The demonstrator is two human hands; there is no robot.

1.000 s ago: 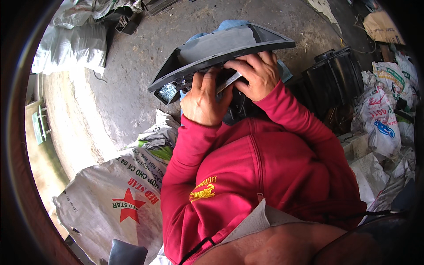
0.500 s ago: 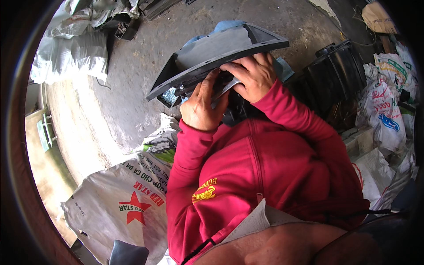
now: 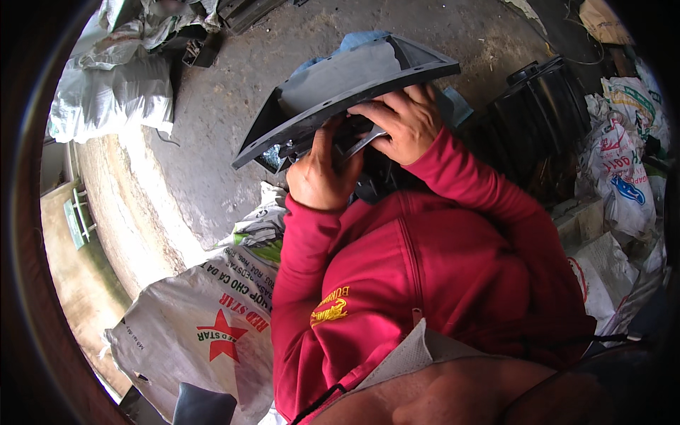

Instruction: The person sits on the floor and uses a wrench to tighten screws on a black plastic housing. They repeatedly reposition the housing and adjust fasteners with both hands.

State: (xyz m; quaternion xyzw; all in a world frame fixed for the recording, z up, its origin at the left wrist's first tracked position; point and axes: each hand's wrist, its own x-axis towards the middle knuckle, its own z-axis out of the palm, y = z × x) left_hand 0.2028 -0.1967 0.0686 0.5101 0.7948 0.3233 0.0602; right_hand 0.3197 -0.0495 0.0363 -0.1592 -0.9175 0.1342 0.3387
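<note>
A dark grey plastic housing (image 3: 347,79), shallow and flanged like a tray, stands tilted in front of my chest. Below its near edge, the fingers of my left hand (image 3: 320,177) are bent, the index reaching up to the dark underside; what they grip is hidden. My right hand (image 3: 409,127) curls under the rim further right. Between the hands runs a silver metal tool (image 3: 363,142), its kind unclear, with my right thumb and fingers closed about one end. Blue cloth (image 3: 363,40) shows behind the housing.
A large white printed sack (image 3: 177,319) lies at my left. Black plastic bins or casings (image 3: 542,113) stand at the right, beside more white sacks (image 3: 623,170). Clear plastic wrapping (image 3: 110,99) is heaped at the far left on the grey concrete floor (image 3: 212,142).
My left hand and the housing have shifted very slightly to the left, with the left index finger bent a little more. My right hand keeps its grip; the whole view has moved slightly.
</note>
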